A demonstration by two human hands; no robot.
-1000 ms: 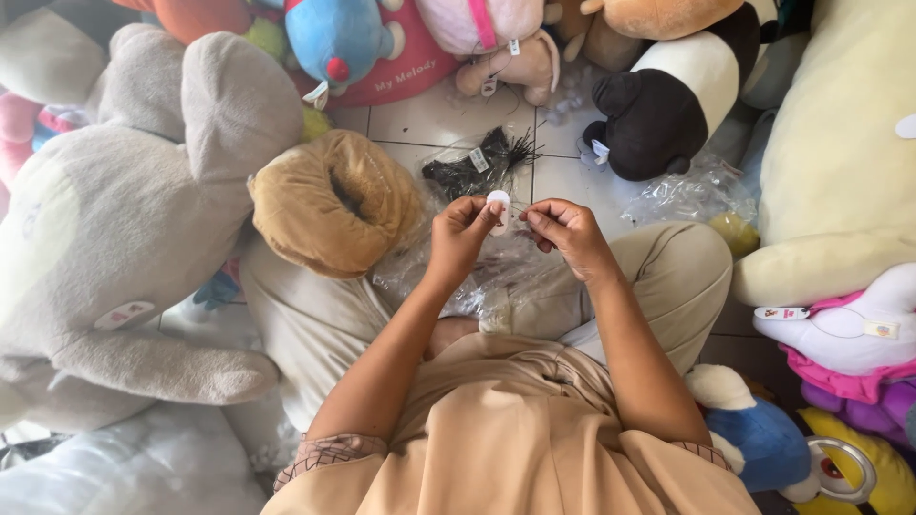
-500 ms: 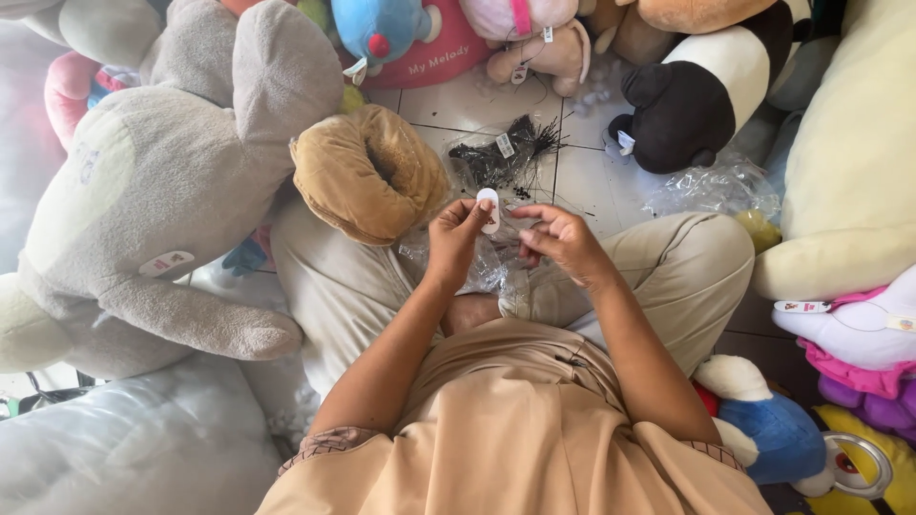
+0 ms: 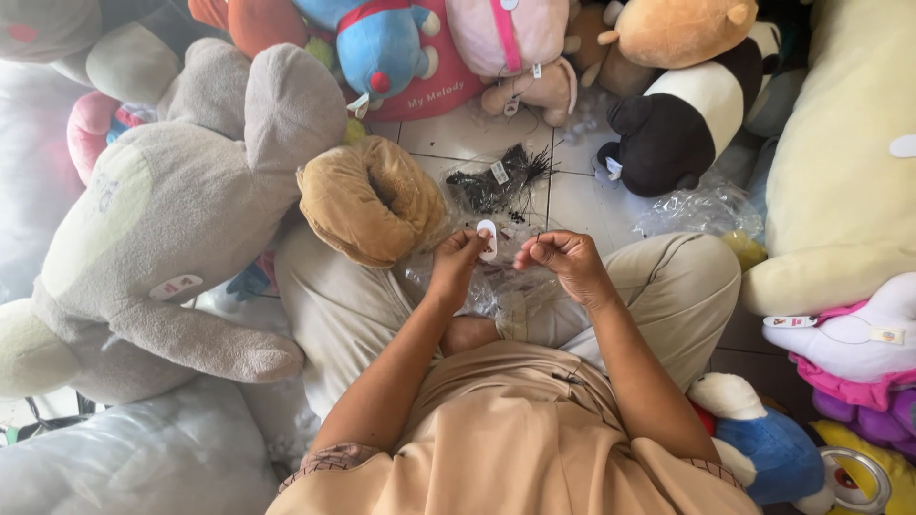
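Big grey plush rabbit (image 3: 162, 229) fills left half of frame, lying on its side, ear up toward top centre. Cream plush (image 3: 849, 162) runs down right edge. Person sits cross-legged bottom centre, tan shirt and khaki trousers (image 3: 658, 286), knees out to both sides. Black-and-white plush (image 3: 677, 124) upper right, tan bear (image 3: 677, 29) on top of it. Blue plush (image 3: 382, 43) and pink plush (image 3: 506, 33) along top edge, orange one beside them at top centre-left. White-and-pink plush (image 3: 849, 339) at right edge, lower; blue-and-white plush (image 3: 773, 448) bottom right by person's elbow.

Tan plush ring (image 3: 367, 200), donut-shaped, rests on person's left-side knee in pic, centre-left, touching the rabbit's ear. Clear plastic bag (image 3: 477, 277) lies in lap betw. the knees, under both hands. Another crumpled clear bag (image 3: 701, 205) on tile floor (image 3: 582, 200), right of centre. Bundle of black tag pins (image 3: 496, 181) on floor just above the hands, w/ small white label on it.

Left hand (image 3: 456, 262) centre frame, fingers pinched narrow on small white oval tag (image 3: 487, 238), tag upright at fingertips. Right hand (image 3: 563, 259) just beside it, curled nearly closed, thumb and forefinger pinched; a thin dark strand at fingertips, too small to tell for sure. Hands near, not touching.
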